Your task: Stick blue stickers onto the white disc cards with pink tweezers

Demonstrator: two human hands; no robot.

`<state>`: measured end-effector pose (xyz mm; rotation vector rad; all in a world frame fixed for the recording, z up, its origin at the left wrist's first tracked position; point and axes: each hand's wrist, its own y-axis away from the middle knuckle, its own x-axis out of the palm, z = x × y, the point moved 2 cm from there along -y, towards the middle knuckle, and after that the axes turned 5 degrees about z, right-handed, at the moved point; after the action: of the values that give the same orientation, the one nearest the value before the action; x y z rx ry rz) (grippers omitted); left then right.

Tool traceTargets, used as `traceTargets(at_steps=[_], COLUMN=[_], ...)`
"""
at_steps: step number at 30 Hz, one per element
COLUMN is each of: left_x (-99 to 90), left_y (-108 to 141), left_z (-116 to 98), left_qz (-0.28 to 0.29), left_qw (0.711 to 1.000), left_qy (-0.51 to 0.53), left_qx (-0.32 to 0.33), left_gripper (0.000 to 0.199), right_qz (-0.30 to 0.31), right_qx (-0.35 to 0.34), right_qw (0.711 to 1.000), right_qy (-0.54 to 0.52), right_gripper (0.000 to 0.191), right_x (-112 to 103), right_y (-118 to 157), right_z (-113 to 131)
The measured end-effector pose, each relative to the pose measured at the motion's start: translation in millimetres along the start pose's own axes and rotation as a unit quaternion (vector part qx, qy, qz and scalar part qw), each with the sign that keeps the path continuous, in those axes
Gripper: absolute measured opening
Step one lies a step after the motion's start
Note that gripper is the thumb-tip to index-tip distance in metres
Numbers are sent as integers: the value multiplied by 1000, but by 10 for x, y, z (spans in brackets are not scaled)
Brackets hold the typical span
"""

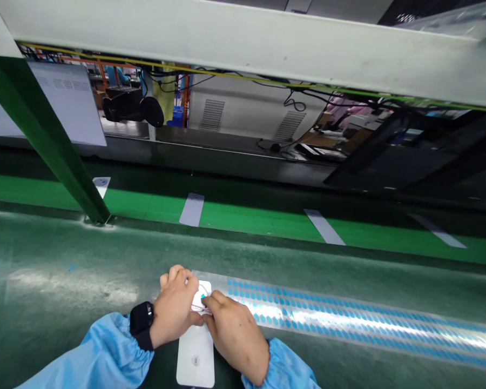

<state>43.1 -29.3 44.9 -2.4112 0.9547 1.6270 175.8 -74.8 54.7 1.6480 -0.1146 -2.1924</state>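
A white rectangular panel (195, 348) lies on the green bench between my hands, with a small round mark on its near part. At its far end is a white round piece (199, 294). My left hand (176, 302), wearing a black watch, curls its fingers around that piece's left side. The fingers of my right hand (237, 329) are drawn together over its right side. One right fingertip touches a small blue-green dot sticker (203, 296); the finger partly covers it. A clear sheet of blue dot stickers (328, 313) stretches away to the right of my hands.
Beyond the bench runs a green conveyor belt (251, 217) carrying white panels (192, 209), spaced apart. A green post (60, 140) rises at the left. A broad white beam (243, 43) with cables beneath crosses overhead. A loose blue dot (72, 268) lies on the bench at the left.
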Motion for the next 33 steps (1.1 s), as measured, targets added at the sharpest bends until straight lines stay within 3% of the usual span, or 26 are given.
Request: traceTargets(at_steps=[6,9,12,15,18,20,24,26,29,33], left_x=[-34,-32,23,23,-161,-376,-860,-1035,-1156,-1174], left_y=[-27,-36,-34,-35,-66,-139,-460,-688,-1037,-1352], left_z=[-15,-34,-14,53,179,289,459,513,574,604], left_qz=[1,-3,-13,-88,-213,-253,-241,-232,-200,-144], left_qw=[1000,999,996,990,972,963,960,959,962,970], left_qy=[15,32,79,110,98,83,16,-6,-25,-49], left_qx=[-13,-27,-46,-24,-10,-50,-141,-164,-186,-191], left_gripper=[44,45,48,54,43,30,25,28,33,38], right_qz=[6,-25,-71,-65,-108,-152,-233,-272,-303,-297], right_qx=[-1,10,32,29,79,130,145,155,164,148], right_qw=[999,992,969,930,888,873,865,863,867,885], right_qy=[-50,-121,-234,-361,-440,-445,-421,-396,-360,-327], right_gripper=[25,27,49,40,20,18,18,15,12,6], right_x=[-25,-52,-45,-64,-302,-601,-1262,-1460,-1518,-1341], right_y=[-51,-79,-133,-313,-681,-1003,-1589,-1734,-1689,-1235], right_z=[-40,-84,-148,-222,-375,-525,-834,-946,-1004,-967])
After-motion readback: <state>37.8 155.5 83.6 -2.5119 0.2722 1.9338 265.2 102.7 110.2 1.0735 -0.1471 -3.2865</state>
